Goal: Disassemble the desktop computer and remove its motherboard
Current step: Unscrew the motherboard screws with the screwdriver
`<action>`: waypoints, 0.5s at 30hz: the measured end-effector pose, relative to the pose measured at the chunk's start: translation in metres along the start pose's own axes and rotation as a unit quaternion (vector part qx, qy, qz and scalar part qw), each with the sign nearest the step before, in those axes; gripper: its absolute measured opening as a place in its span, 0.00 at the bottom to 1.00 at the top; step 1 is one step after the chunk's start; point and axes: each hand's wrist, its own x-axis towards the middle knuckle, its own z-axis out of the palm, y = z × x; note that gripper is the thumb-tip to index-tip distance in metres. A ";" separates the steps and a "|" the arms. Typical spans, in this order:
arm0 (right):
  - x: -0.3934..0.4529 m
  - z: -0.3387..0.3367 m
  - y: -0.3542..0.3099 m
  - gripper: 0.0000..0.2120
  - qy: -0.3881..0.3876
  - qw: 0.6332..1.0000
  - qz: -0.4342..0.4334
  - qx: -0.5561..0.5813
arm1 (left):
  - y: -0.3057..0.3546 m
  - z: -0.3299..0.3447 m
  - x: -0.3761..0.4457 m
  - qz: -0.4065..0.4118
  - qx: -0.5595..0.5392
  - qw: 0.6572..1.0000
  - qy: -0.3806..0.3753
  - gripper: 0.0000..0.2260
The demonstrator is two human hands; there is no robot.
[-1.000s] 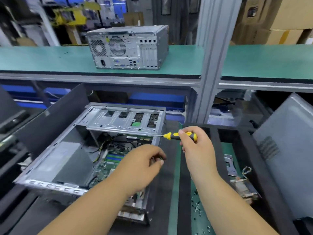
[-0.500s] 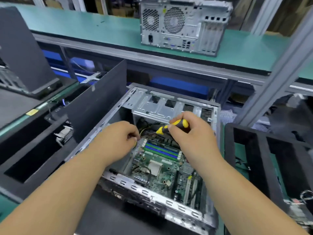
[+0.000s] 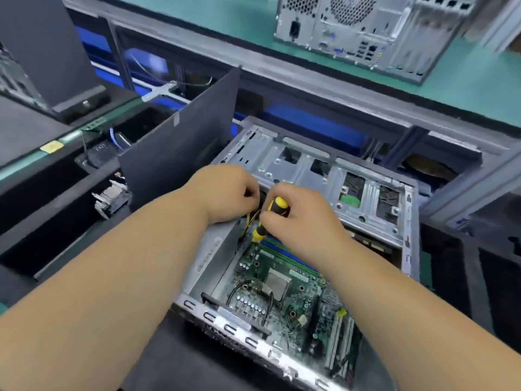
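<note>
Fingers (image 3: 277, 218) of the right hand (image 3: 304, 221): curled round the yellow-and-black screwdriver (image 3: 267, 218), tip angled down toward the far-left corner of the board. Left hand (image 3: 225, 193): curled at the same corner, touching or pinching something among the yellow cables (image 3: 248, 221); what it holds is hidden, so its grip cannot be told.

Computer case (image 3: 406, 221): one, lying on its side on the dark surface (image 3: 169, 362), open side up. Side cover off; interior exposed.

Motherboard (image 3: 284, 294): one, green, seated flat in the bottom of the case, not lifted. Processor socket area bare, no cooler on it. Memory slots, blue and green, near the screwdriver tip.

Drive cage (image 3: 324, 176): one, metal, in place along the far edge of the case, its bays apparently vacant.

Progress, judged: opened and partly stripped; the step in hand looks like freeing a cable or a screw at the board's corner. Left to do: remaining cables and mounting screws, then lifting the board out.

Other items counted: second computer case (image 3: 366, 29), one, closed, standing on the green shelf (image 3: 197, 12) beyond. Dark panel (image 3: 174, 153), one, upright just left of the open case. Small metal part (image 3: 111, 197), one, lying in the dark tray (image 3: 56, 235) to the left.
</note>
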 end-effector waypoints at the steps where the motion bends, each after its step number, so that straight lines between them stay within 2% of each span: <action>1: 0.001 0.002 0.000 0.05 -0.030 0.999 -0.015 0.017 | -0.001 0.002 0.000 0.004 0.011 1.000 0.009 0.09; 6: -0.008 0.014 0.005 0.03 -0.140 0.984 -0.065 0.092 | -0.001 0.004 0.003 0.028 0.012 0.998 -0.048 0.10; 15: -0.012 0.033 0.001 0.05 -0.226 0.959 -0.172 -0.015 | 0.000 0.009 0.005 0.017 -0.022 0.999 -0.035 0.08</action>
